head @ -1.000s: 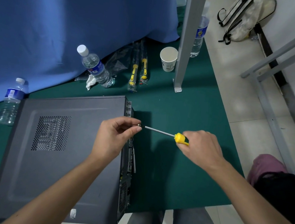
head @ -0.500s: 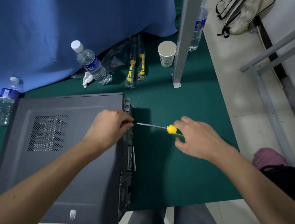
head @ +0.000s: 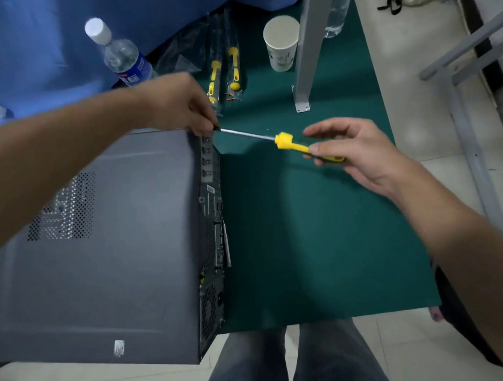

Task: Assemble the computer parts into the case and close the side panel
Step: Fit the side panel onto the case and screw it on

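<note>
I see the grey computer case [head: 107, 236] lying on its side on the green mat [head: 316, 244], side panel on top and rear ports facing right. My left hand [head: 178, 103] pinches the tip of the yellow-handled screwdriver [head: 281, 140] at the case's far rear corner. My right hand [head: 351, 151] holds the handle between thumb and fingers, the shaft level between both hands.

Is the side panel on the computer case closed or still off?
Closed: the side panel lies flat over the case, no interior showing. Whether it is screwed down cannot be told; the left hand hides the screwdriver tip.
</note>
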